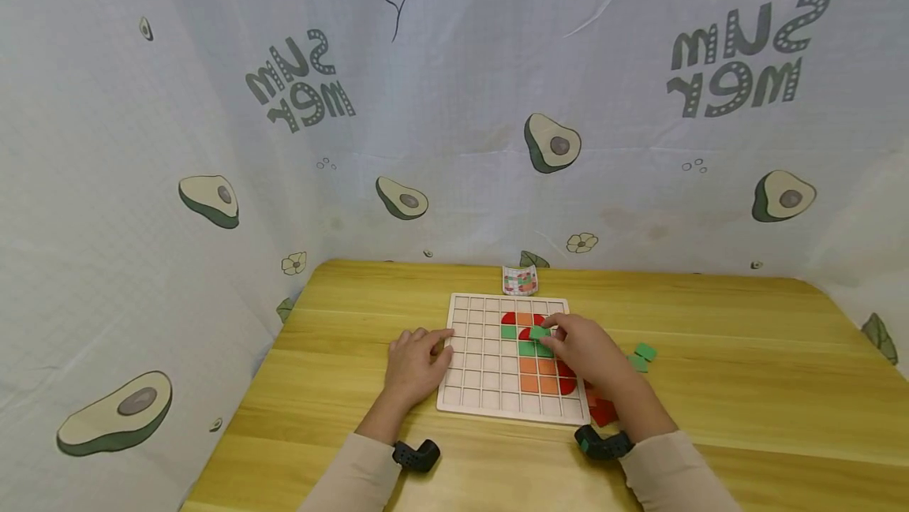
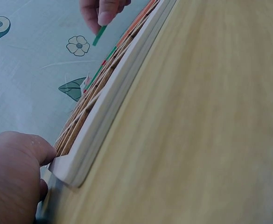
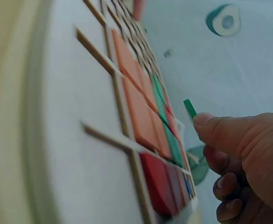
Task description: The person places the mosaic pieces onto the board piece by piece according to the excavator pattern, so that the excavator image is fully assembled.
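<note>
A pale wooden grid board [image 1: 472,379] lies on the table, with red, orange and green tiles in several cells toward its right side. My right hand [image 1: 586,348] pinches a green square tile [image 1: 539,333] between thumb and fingers, above the board's upper right part. In the right wrist view that green tile [image 3: 190,108] shows edge-on, apart from the grid. My left hand [image 1: 415,366] rests at the board's left edge, its fingertips touching the frame; in the left wrist view the hand [image 2: 15,177] is by a corner of the board.
Loose green tiles [image 1: 645,352] lie right of the board, and red ones [image 1: 604,412] are partly hidden by the right forearm. A small printed card [image 1: 520,281] with a coloured grid pattern stands behind the board. A patterned white curtain [image 1: 483,204] hangs behind the table [image 1: 746,370].
</note>
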A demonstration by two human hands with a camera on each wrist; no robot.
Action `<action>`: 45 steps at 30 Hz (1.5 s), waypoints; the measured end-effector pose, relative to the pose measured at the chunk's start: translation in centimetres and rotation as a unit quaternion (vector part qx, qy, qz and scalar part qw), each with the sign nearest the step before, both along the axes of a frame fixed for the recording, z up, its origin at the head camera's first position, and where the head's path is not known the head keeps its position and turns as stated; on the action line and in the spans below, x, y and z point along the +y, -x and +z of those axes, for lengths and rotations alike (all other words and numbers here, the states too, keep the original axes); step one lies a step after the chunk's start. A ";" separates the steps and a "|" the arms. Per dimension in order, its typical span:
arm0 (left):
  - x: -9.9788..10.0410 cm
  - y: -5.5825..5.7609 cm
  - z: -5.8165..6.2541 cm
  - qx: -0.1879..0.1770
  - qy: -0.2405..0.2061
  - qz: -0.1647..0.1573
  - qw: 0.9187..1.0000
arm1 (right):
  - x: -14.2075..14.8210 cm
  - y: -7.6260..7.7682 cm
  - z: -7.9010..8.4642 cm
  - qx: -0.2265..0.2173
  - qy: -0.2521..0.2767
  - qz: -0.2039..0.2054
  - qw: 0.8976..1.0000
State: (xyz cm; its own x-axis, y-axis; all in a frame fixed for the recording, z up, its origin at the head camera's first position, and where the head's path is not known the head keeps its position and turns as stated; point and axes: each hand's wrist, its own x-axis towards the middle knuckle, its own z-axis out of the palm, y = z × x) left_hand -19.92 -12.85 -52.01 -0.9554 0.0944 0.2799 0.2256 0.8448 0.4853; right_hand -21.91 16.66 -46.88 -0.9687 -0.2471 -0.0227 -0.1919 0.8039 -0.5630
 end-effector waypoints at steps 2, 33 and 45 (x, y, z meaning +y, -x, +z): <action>0.0 0.0 0.0 0.002 0.000 -0.001 1.000 | -0.9 -0.2 -0.2 0.007 -0.002 0.020 1.000; -0.1 -0.1 -0.1 0.002 -0.004 -0.002 1.000 | -4.2 -0.7 -1.6 0.051 -0.036 0.054 0.997; -0.1 0.0 -0.2 0.003 -0.006 -0.003 1.000 | -0.5 -1.0 0.9 0.000 0.003 -0.006 1.000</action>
State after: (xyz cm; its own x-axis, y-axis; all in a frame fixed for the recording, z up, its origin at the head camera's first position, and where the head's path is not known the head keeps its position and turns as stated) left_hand -19.92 -12.93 -52.21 -0.9529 0.0967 0.2875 0.2339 0.8378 0.4934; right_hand -20.92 16.16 -45.94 -0.9718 -0.2348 -0.0206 -0.1818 0.8024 -0.5684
